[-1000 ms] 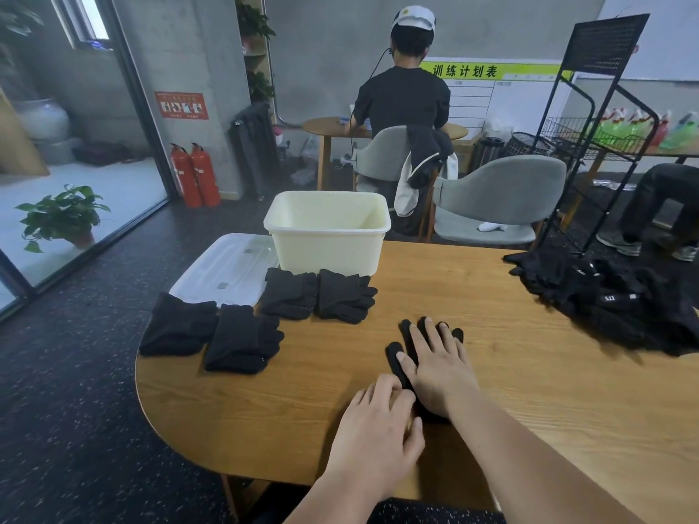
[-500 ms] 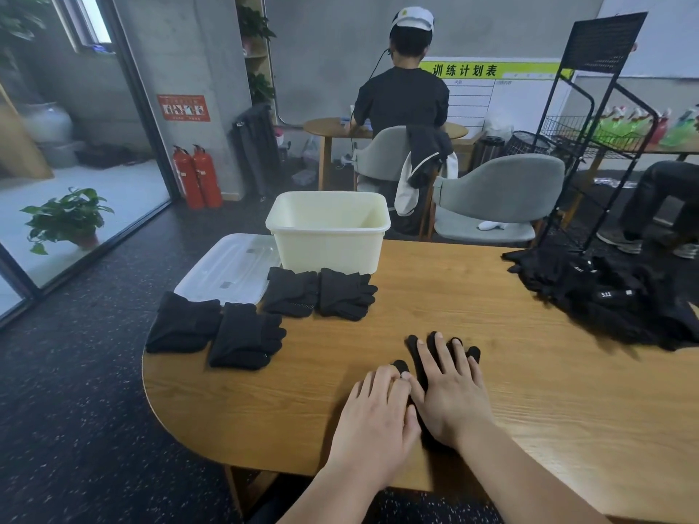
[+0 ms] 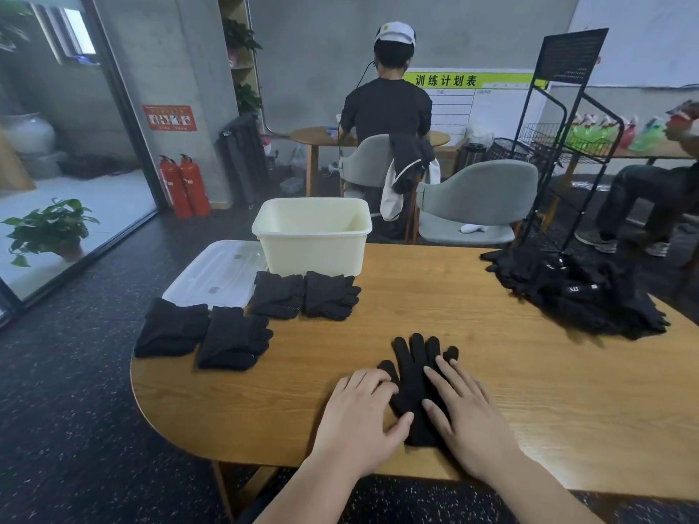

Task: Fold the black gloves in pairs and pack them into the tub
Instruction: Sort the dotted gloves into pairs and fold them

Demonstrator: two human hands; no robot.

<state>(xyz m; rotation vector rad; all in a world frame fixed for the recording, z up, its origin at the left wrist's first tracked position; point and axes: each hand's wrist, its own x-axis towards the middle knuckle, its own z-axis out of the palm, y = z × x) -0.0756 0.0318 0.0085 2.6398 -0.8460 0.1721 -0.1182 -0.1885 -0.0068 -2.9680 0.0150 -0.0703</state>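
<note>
- Over on the left, folded pairs [image 3: 204, 330] wait by the tub [image 3: 314, 236].
- Left hand [image 3: 359, 414] flat, fingers loose, touching the glove [image 3: 414, 376] near the table [image 3: 567, 395] edge.
- Glove's probably soft, floppy and light; I'd pinch the cuff.
- Right hand [image 3: 469, 410] flat, pressing it down.

The left hand [image 3: 359, 414] and right hand [image 3: 469, 421] cover the cuff and sides of the flat glove [image 3: 412, 372], so one layer or two cannot be determined; beyond the hands, the near wall of the tub [image 3: 314, 251] hides its floor.
</note>
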